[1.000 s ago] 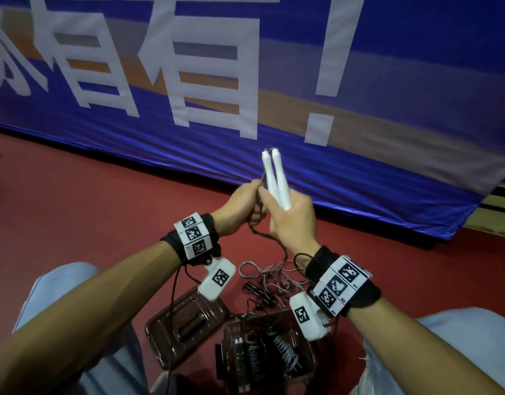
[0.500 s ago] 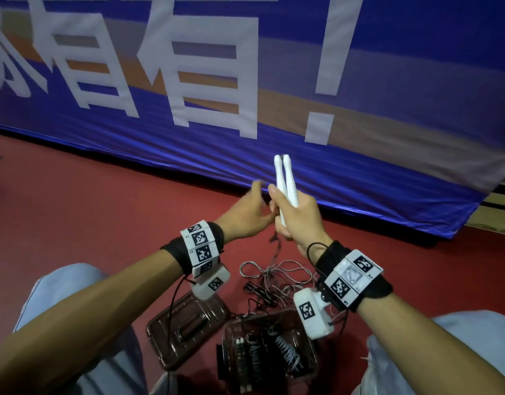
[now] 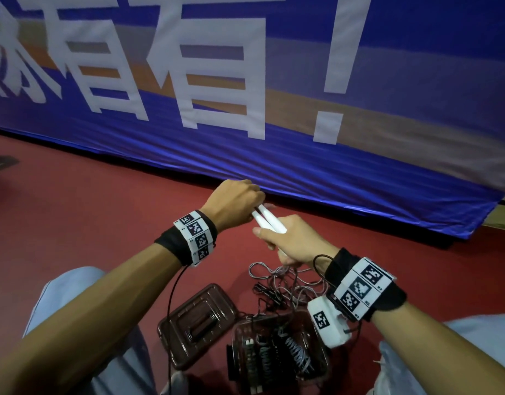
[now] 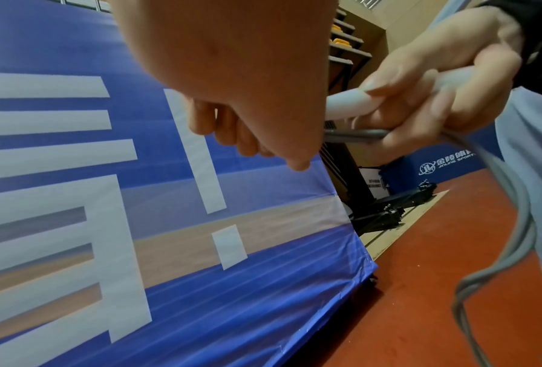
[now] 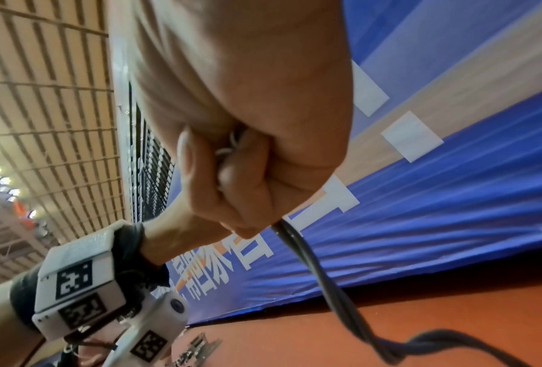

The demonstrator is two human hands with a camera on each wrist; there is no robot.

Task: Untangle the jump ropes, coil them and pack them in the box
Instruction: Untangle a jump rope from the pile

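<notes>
One jump rope has two white handles (image 3: 269, 223) held side by side, tilted away to the left. My right hand (image 3: 274, 243) grips both handles (image 4: 348, 104) in a fist (image 5: 232, 173). Its grey cord (image 5: 310, 260) leaves the bottom of the fist and drops to a tangle of cords (image 3: 279, 283) on the red floor. My left hand (image 3: 257, 206) curls over the handles' far ends, which it hides. In the left wrist view its fingers (image 4: 232, 134) are bent, and the cord (image 4: 357, 135) runs toward them. The brown box (image 3: 237, 332) between my knees holds coiled ropes.
The box's brown lid (image 3: 197, 323) lies open-side up to the left of the box. A blue banner (image 3: 302, 138) stands close behind my hands. My knees (image 3: 74, 295) flank the box. Red floor (image 3: 88, 209) stretches to the left.
The handles have tipped from upright to pointing away and left, and sit lower. My left hand, open half a second ago, has closed over their tips.
</notes>
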